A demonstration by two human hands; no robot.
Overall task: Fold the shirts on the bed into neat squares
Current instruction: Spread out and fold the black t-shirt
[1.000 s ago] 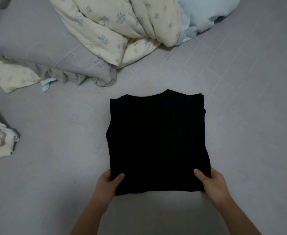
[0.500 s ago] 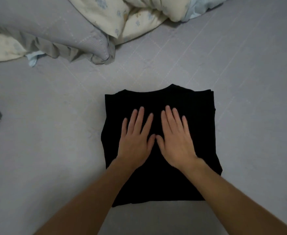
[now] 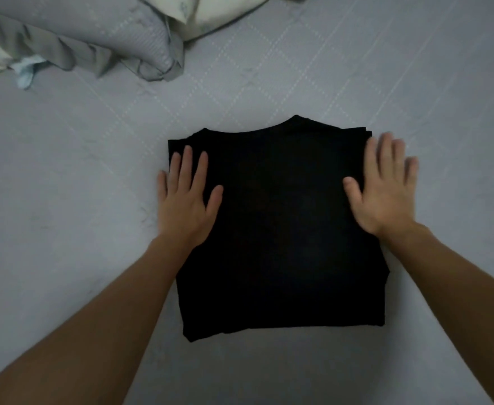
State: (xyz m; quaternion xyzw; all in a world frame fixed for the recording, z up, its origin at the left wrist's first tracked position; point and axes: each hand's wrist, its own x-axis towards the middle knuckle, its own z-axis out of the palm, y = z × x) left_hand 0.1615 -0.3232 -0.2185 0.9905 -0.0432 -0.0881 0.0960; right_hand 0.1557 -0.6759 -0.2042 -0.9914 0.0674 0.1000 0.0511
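1. Change from half a second ago: both hands have moved outward from the middle of the black shirt, where they lay side by side with thumbs nearly touching, to its opposite side edges. They are now well apart, with bare black cloth between them.
2. Left hand: palm down, fingers straight and slightly spread, flat on the shirt's left edge. The little finger lies off the cloth on the grey bedsheet; the thumb points inward onto the shirt. It holds nothing.
3. Right hand: palm down, fingers straight and spread wide, on the shirt's right edge near the upper right corner. Fingertips are motion-blurred; whether they press the cloth or sit just above it cannot be told. Thumb points inward over the shirt. It holds nothing.
4. Shirt: folded to a rough square, lying flat on the bedsheet at the centre of the view, neckline at the far edge. Same spot and same shape as before; layered edges show at the upper right corner.
5. One second ago the hands pinched the shirt's near corners; those corners now lie free.
6. Top left: grey pillow with a ruffled border, and beside it a cream quilt. Both sit higher in the view than earlier.
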